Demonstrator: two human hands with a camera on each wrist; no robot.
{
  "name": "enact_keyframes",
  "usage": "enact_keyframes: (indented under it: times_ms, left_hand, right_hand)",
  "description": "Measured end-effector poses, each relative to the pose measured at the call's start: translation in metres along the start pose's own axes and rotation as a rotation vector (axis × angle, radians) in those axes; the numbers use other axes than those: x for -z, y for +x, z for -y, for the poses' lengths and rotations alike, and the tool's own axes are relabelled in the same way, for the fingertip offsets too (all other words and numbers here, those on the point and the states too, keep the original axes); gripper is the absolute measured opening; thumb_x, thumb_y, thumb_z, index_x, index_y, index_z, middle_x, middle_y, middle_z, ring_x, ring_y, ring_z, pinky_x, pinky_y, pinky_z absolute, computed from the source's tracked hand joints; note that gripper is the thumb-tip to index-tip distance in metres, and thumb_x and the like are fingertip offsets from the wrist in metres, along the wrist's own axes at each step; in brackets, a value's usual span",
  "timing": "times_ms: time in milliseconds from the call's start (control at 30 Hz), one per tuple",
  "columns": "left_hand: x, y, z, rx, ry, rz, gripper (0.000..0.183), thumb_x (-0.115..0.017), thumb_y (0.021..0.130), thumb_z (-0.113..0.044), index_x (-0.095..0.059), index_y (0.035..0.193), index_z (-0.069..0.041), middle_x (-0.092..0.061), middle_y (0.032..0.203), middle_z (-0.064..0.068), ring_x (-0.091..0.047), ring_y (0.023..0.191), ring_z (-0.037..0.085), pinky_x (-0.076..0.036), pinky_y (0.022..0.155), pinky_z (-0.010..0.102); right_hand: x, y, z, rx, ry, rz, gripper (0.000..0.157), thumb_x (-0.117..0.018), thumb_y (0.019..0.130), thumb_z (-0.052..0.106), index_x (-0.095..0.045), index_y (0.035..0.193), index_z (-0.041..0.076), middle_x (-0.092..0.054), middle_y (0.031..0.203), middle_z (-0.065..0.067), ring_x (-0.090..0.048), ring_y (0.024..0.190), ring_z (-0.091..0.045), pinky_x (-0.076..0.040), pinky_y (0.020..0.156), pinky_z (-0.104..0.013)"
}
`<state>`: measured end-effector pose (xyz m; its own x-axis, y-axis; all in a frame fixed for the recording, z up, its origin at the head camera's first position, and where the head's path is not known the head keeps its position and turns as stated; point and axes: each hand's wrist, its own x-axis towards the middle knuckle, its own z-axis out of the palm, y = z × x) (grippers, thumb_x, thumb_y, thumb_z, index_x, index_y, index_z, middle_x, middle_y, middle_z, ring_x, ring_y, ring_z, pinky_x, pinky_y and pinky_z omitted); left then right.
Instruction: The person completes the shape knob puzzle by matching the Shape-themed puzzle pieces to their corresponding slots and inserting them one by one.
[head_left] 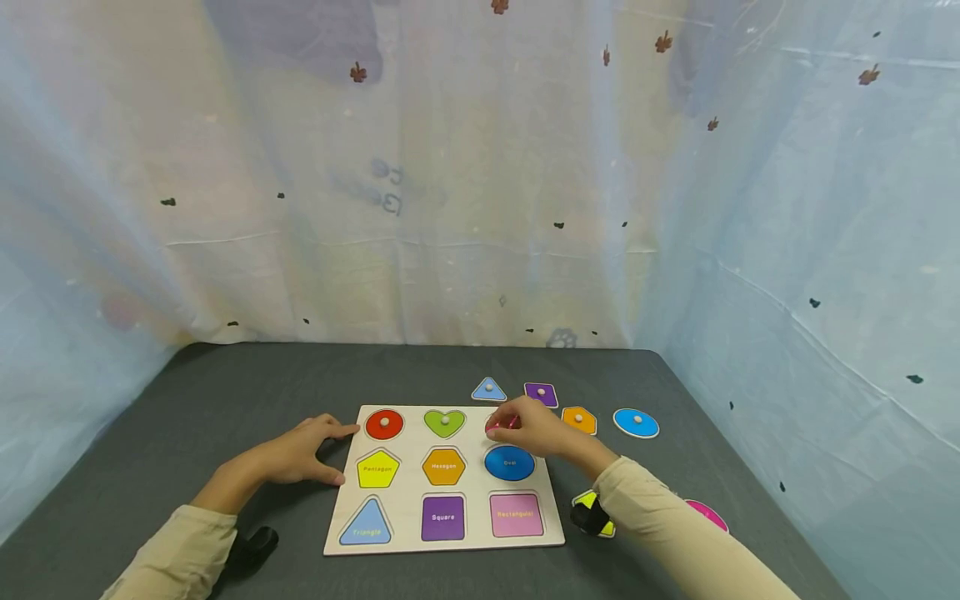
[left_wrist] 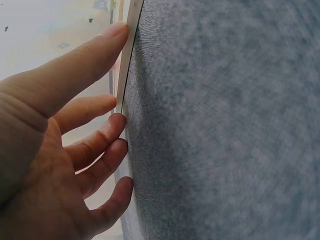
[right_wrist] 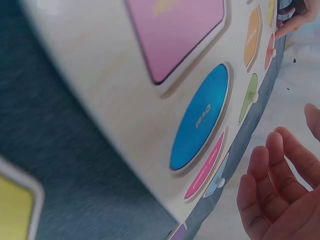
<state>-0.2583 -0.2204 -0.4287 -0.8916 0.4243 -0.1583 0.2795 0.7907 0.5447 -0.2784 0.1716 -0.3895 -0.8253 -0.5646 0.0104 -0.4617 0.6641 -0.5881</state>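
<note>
A pale wooden shape puzzle board (head_left: 405, 508) lies on the dark table. My left hand (head_left: 303, 450) touches the board's left edge with its thumb and a fingertip, fingers spread. Over the top right corner hovers my right hand (head_left: 528, 427), fingers loosely bent; the right wrist view shows nothing in them. Below it is a magenta printed recess (right_wrist: 205, 167), partly hidden by the hand in the head view. A red circle piece (head_left: 384, 425) and a green heart piece (head_left: 445, 423), both knobbed, sit in the top row. The blue oval recess (head_left: 509, 463) shows its printed label.
Loose knobbed pieces lie beyond and right of the board: a blue triangle (head_left: 489, 389), a purple square (head_left: 541, 394), an orange hexagon (head_left: 580, 420) and a blue oval (head_left: 636, 423). A yellow piece (head_left: 585, 498) and a magenta piece (head_left: 707, 515) are partly hidden by the right arm.
</note>
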Motion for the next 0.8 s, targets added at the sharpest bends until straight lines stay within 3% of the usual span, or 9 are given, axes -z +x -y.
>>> enact_keyframes:
  times_ms: [433, 800]
  left_hand:
    - [-0.001, 0.001, 0.002, -0.012, 0.011, -0.004, 0.09, -0.091, 0.073, -0.034, -0.051, 0.149, -0.007, -0.054, 0.129, 0.012, -0.047, 0.12, 0.032, -0.04, 0.106, 0.062]
    - [-0.002, 0.003, 0.003, -0.001, 0.018, -0.003, 0.091, -0.091, 0.072, -0.035, -0.05, 0.15, -0.008, -0.054, 0.129, 0.012, -0.047, 0.119, 0.032, -0.042, 0.105, 0.06]
  right_hand:
    - [0.01, -0.029, -0.018, 0.009, 0.014, -0.029, 0.026, -0.069, 0.096, 0.02, -0.074, 0.109, -0.002, -0.068, 0.087, -0.007, -0.054, 0.072, -0.015, -0.047, 0.062, -0.02]
    - [0.022, -0.055, -0.035, -0.017, -0.014, -0.077, 0.028, -0.069, 0.096, 0.024, -0.073, 0.112, 0.001, -0.067, 0.091, -0.002, -0.057, 0.079, -0.01, -0.051, 0.07, -0.022]
